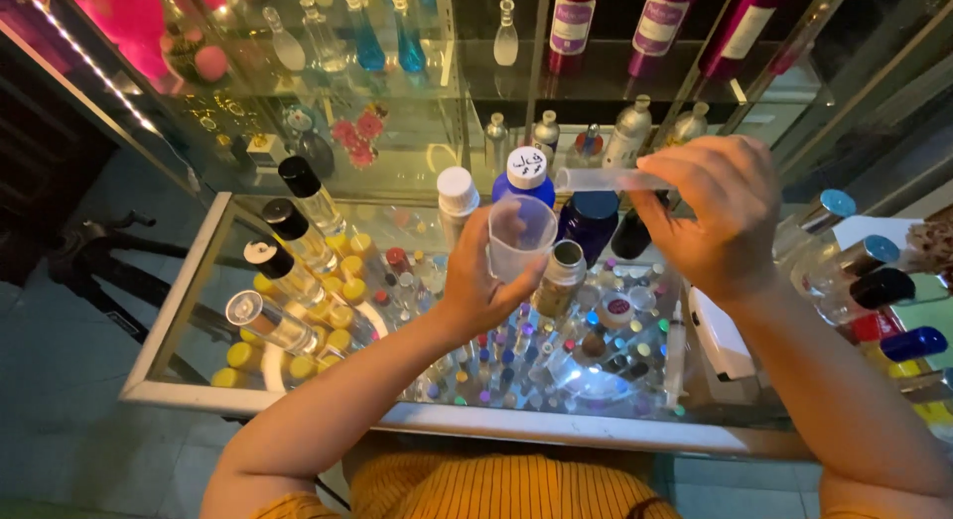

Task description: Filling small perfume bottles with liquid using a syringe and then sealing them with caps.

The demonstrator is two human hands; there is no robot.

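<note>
The left hand (476, 281) is curled around a small clear plastic measuring cup (518, 236), fingers wrapped about its lower wall, and holds it upright above the middle of the glass-topped display counter (189, 281). The right hand (720, 216) is closed in a pinch on one end of a clear, slender tube (606, 180), which lies roughly level and points toward the left, its free end above and just beside the cup's rim. Whether the tube touches the cup cannot be told.

Directly under the cup stands an open metal bottle (563, 276). Behind it, toward the counter's far edge, stand a blue bottle with a white cap (525, 182), a white-capped bottle (458, 203) and a dark blue bottle (590, 221).

Along the left edge of the counter lies a row of clear bottles with black caps (298, 236), tilted. Near the right edge lie further bottles with blue, silver and black caps (864, 276). Below the glass top, many small vials with coloured caps (516, 365) fill the case.

On the shelves behind the counter stand tall magenta bottles (660, 18) and silver bottles (627, 132).
</note>
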